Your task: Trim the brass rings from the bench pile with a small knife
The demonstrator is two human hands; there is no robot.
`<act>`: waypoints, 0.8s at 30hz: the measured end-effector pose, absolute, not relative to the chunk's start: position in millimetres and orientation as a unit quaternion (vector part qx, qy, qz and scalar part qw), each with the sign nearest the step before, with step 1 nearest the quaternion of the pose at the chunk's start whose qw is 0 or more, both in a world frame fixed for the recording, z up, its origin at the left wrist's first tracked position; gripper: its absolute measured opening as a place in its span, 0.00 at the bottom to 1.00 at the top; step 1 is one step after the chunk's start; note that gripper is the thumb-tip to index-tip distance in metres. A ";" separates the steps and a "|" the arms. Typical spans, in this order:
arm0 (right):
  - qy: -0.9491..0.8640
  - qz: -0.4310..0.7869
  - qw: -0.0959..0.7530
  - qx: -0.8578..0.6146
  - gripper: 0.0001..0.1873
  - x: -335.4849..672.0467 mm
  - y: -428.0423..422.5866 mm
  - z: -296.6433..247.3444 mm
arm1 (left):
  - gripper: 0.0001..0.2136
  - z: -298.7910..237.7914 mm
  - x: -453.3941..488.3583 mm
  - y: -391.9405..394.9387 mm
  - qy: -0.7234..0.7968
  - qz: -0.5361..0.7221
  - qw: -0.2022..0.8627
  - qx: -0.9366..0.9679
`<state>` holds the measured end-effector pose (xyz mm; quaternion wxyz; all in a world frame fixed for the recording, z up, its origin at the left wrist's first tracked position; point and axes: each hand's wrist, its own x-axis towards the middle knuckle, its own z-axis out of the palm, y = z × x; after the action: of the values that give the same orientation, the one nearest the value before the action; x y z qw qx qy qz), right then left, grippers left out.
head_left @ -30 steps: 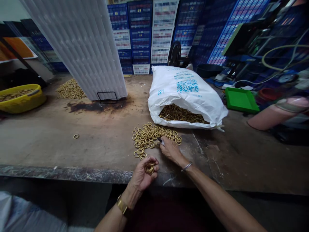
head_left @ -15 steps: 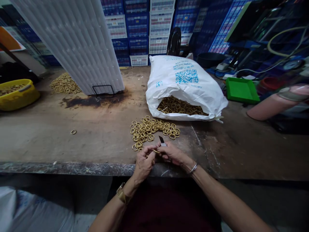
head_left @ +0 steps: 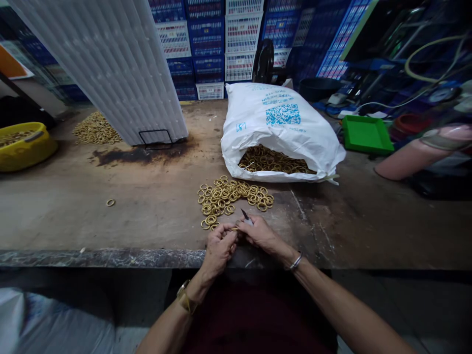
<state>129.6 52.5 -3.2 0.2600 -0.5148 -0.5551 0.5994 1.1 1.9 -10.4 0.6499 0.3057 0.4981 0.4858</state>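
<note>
My left hand [head_left: 220, 246] is closed at the table's front edge, its thumb and fingers pinching a brass-coloured ring [head_left: 235, 228]. Touching the same ring from the other side, my right hand [head_left: 262, 235] is closed around a utility knife [head_left: 247, 217]. The knife's dark pointed blade sticks up past the fingers, while its handle is hidden in the palm. Just beyond both hands lies a loose pile of brass-coloured rings [head_left: 224, 196]. Behind that pile, a white woven sack [head_left: 250, 130] lies on its side, its torn mouth showing many more rings inside.
One single ring [head_left: 110, 202] lies apart on the wooden table [head_left: 66, 216]. Tall translucent corrugated sheets [head_left: 129, 73] stand by a ring heap [head_left: 98, 129] at back left. A yellow basin [head_left: 27, 147] is far left; a green tray [head_left: 367, 135] and pink cylinder [head_left: 413, 157] are right.
The knife in my right hand has turned, so its blade shows narrower and points more to the left. Both hands stay together around the ring. The whole view has shifted slightly.
</note>
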 end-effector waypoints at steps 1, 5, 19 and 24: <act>-0.565 0.585 0.258 -0.521 0.10 129.0 53.3 -3.5 | 0.14 -9.3 0.7 0.8 0.492 0.475 0.663 0.304; -0.595 0.541 0.250 -0.539 0.09 126.6 56.2 -2.7 | 0.14 -7.7 -0.1 -1.9 0.481 0.452 0.684 0.311; -0.720 0.411 0.235 -0.508 0.06 137.2 53.4 -11.4 | 0.17 -6.2 0.0 -1.1 0.438 0.487 0.709 0.261; -0.820 0.341 0.162 -0.430 0.05 140.3 43.6 -9.7 | 0.16 -15.8 0.6 0.1 0.469 0.499 0.660 0.309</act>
<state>140.3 43.6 -9.7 0.1622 -0.4304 -0.8200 0.3407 0.6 0.1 -15.8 0.6596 0.3087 0.4694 0.4993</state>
